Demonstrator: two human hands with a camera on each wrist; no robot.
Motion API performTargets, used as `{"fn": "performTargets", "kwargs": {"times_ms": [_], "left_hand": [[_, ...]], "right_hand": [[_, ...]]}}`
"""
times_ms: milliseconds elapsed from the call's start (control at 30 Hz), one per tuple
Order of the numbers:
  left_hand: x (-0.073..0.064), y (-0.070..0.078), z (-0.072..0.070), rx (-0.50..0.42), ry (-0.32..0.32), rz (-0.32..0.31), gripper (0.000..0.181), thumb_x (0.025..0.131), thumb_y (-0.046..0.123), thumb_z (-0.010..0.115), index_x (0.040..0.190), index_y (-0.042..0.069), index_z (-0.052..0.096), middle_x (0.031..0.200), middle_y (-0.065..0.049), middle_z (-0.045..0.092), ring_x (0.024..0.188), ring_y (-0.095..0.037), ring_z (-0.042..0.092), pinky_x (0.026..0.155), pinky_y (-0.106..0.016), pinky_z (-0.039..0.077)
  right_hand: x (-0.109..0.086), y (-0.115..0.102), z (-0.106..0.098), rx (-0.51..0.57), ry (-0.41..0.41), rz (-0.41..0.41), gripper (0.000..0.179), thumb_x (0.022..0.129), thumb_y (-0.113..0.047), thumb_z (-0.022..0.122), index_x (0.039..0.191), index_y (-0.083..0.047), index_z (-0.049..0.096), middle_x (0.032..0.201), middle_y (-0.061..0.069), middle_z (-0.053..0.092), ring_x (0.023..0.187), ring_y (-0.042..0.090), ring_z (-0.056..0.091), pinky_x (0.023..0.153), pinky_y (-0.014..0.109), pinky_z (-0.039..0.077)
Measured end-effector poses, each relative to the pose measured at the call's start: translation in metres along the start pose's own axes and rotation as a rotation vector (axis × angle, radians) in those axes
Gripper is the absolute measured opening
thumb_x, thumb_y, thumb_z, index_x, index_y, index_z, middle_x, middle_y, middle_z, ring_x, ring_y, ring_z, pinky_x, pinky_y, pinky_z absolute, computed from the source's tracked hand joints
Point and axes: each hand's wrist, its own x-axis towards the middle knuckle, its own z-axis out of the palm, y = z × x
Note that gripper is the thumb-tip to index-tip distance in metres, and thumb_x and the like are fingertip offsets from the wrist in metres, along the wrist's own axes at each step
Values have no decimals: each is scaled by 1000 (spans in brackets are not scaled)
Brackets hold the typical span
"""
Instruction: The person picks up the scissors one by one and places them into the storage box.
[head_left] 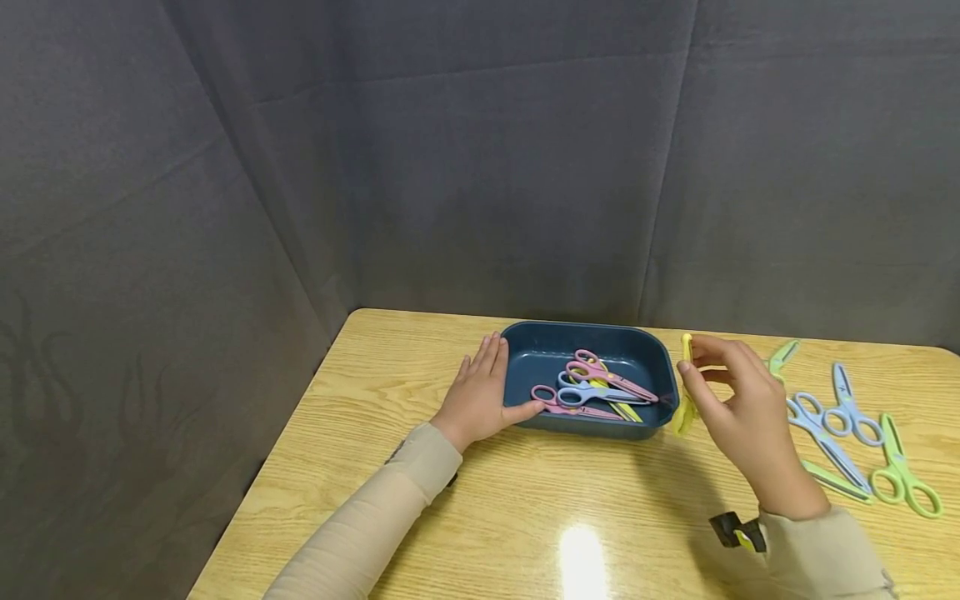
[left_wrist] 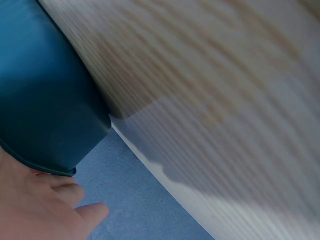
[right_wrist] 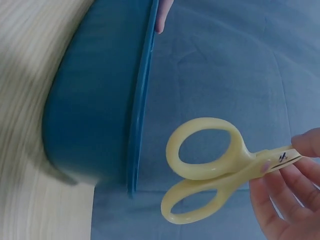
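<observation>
A dark blue plastic bin [head_left: 630, 343] holds two pairs of pink scissors [head_left: 619, 384], a blue pair [head_left: 600, 396] and yellow ones partly hidden beneath. My left hand [head_left: 476, 400] rests against the bin's left end, fingers straight along the rim and thumb at the front corner. Just off the right end of the bin, my right hand [head_left: 738, 408] pinches yellow scissors [right_wrist: 240, 165] by the blade end between thumb and fingers. Their handle loops hang lowest, close beside the bin's rim. In the left wrist view, the left hand's fingers [left_wrist: 65, 192] touch the rim.
To the right on the wooden table [head_left: 487, 517] lie more scissors: blue pairs [head_left: 843, 404], a green pair [head_left: 896, 467], and other green ones partly covered by the right hand and forearm. A grey cloth [head_left: 495, 183] hangs behind the table and along its left side.
</observation>
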Motion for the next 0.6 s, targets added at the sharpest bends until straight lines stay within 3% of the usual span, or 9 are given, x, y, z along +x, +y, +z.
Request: {"fn": "performTargets", "kwargs": {"times_ms": [267, 600], "left_hand": [[1, 0, 1, 12, -1, -2, 115, 87, 79, 51, 162, 2, 9, 170, -11, 4, 156, -24, -1, 124, -50, 10], [1, -1, 1, 2, 0, -3, 115, 87, 79, 52, 162, 2, 10, 170, -11, 3, 156, -24, -1, 124, -49, 8]], "right_hand": [[9, -7, 14, 8, 21, 0, 34, 84, 13, 72, 116, 8, 67, 97, 16, 66, 93, 9, 61, 82, 4, 45], [10, -8, 36, 22, 4, 55, 33, 85, 9, 75, 117, 8, 64, 102, 18, 67, 95, 1, 58, 83, 1, 43]]}}
